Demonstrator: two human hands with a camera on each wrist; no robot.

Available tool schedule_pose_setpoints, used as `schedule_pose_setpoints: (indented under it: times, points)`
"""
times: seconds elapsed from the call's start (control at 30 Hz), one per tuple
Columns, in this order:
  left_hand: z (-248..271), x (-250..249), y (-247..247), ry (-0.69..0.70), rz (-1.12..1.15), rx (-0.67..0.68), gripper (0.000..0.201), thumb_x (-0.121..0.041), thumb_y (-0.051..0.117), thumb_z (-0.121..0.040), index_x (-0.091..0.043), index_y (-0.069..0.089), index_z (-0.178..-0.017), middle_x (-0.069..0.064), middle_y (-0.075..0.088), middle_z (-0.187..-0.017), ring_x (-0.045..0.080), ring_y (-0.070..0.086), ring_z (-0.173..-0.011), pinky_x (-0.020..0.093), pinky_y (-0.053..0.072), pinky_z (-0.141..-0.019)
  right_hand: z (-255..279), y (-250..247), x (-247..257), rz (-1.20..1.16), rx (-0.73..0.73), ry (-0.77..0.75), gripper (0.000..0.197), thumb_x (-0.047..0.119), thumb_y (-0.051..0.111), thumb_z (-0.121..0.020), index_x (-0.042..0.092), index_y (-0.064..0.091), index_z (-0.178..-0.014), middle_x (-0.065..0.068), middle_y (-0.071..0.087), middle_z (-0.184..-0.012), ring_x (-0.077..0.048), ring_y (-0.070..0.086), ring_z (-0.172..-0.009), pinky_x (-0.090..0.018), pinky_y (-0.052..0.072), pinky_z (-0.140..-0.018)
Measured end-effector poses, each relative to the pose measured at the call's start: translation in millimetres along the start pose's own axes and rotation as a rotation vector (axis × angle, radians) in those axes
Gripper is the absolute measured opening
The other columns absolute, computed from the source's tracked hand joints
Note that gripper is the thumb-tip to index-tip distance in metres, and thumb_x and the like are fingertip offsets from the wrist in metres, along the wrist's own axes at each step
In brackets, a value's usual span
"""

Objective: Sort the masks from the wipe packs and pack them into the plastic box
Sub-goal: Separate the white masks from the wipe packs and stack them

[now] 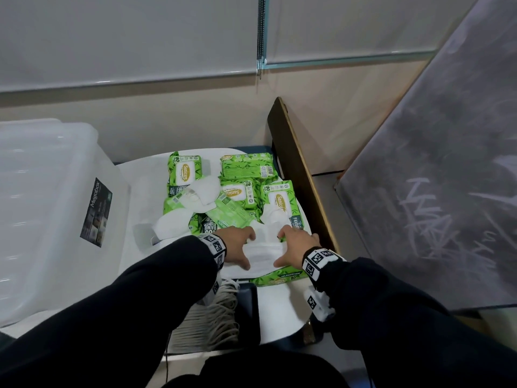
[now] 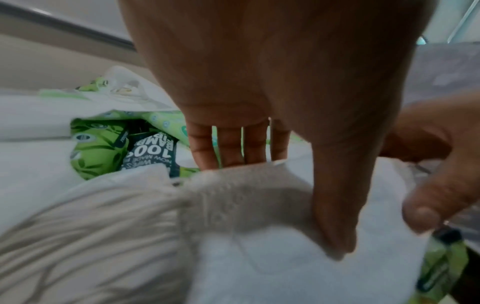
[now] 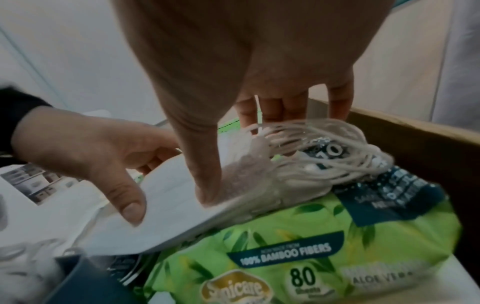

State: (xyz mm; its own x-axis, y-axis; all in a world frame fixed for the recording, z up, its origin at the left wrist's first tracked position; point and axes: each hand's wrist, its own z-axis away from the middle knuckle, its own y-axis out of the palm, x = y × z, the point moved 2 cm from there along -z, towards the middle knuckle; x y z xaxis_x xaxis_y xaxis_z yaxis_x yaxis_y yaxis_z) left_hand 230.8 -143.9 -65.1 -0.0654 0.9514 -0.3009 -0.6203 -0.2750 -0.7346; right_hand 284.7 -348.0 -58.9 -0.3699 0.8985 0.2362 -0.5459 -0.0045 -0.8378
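Centre of the head view: both hands meet on a stack of white masks (image 1: 260, 254) lying on a green wipe pack (image 1: 279, 276) at the near edge of the white counter (image 1: 140, 175). Left hand (image 1: 236, 249) grips the stack's left end, right hand (image 1: 296, 249) its right end. More wipe packs (image 1: 240, 186) and loose masks (image 1: 170, 224) are heaped above them. Clear plastic box (image 1: 56, 191) stands at frame left; a dark board (image 1: 296, 169) stands at frame right.

Left wrist view: fingers (image 2: 228, 146) curl over the far edge of the stack, thumb pressing the top; ear loops bunch at lower left.

Right wrist view: thumb presses the stack's end, fingers (image 3: 275, 107) curl behind a bundle of ear loops (image 3: 311, 148); the pack below reads "100% BAMBOO FIBERS".
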Motion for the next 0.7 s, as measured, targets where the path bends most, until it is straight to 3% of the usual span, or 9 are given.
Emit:
schedule_pose_setpoints:
  times: [0.1,0.17,0.23,0.4,0.53,0.7]
  points:
    - [3.1,1.2,-10.4,0.077,-0.084,-0.071,0.047,-0.051,0.081,-0.072,-0.026,0.065,-0.108,-0.002,0.057,-0.106,0.021,0.057,-0.096,0.033,0.048,-0.077,5.4,-1.3,0.8,-0.015,-0.085,-0.047,0.075,0.056,0.085,-0.064,0.031,0.049,-0.125,0.005,0.059,-0.120,-0.021,0.055,-0.115,-0.042,0.036,-0.095]
    - [8.2,7.1,-16.6,0.162,-0.143,-0.202,0.047,-0.051,0.075,-0.076,-0.023,0.063,-0.112,-0.001,0.048,-0.107,0.021,0.054,-0.096,0.033,0.047,-0.077,8.3,-4.6,3.5,0.034,-0.174,-0.102,0.064,0.059,0.078,-0.070,0.031,0.056,-0.123,0.004,0.055,-0.118,-0.022,0.050,-0.117,-0.041,0.035,-0.092]
    - [11.5,12.5,-18.8,0.218,-0.174,-0.303,0.047,-0.045,0.068,-0.082,-0.021,0.056,-0.120,0.001,0.050,-0.111,0.022,0.056,-0.095,0.034,0.048,-0.075,7.6,-4.5,6.9,0.059,-0.238,-0.134,0.058,0.061,0.071,-0.074,0.031,0.059,-0.122,0.002,0.052,-0.117,-0.023,0.046,-0.117,-0.041,0.035,-0.092]
    - [12.4,15.9,-3.0,0.183,-0.249,-0.300,0.060,-0.039,0.063,-0.083,-0.025,0.036,-0.135,0.002,0.053,-0.116,0.026,0.059,-0.095,0.041,0.054,-0.076,-3.3,14.1,19.6,0.016,-0.229,-0.146,0.067,0.061,0.073,-0.074,0.029,0.051,-0.128,0.002,0.053,-0.123,-0.025,0.047,-0.116,-0.043,0.038,-0.097]
    - [10.1,13.9,7.4,0.174,-0.281,-0.329,0.073,-0.043,0.067,-0.078,-0.025,0.035,-0.140,0.002,0.054,-0.120,0.024,0.055,-0.101,0.040,0.050,-0.083,-8.6,23.1,23.3,0.010,-0.231,-0.161,0.058,0.057,0.069,-0.080,0.027,0.049,-0.126,0.003,0.058,-0.121,-0.026,0.053,-0.114,-0.043,0.039,-0.095]
    - [7.8,1.8,3.7,0.211,-0.352,-0.327,0.057,-0.027,0.063,-0.085,-0.023,0.037,-0.136,0.003,0.056,-0.116,0.026,0.059,-0.093,0.041,0.052,-0.072,-7.5,21.6,19.6,0.037,-0.292,-0.190,0.049,0.055,0.068,-0.083,0.027,0.052,-0.120,0.004,0.061,-0.115,-0.024,0.056,-0.108,-0.042,0.040,-0.092]
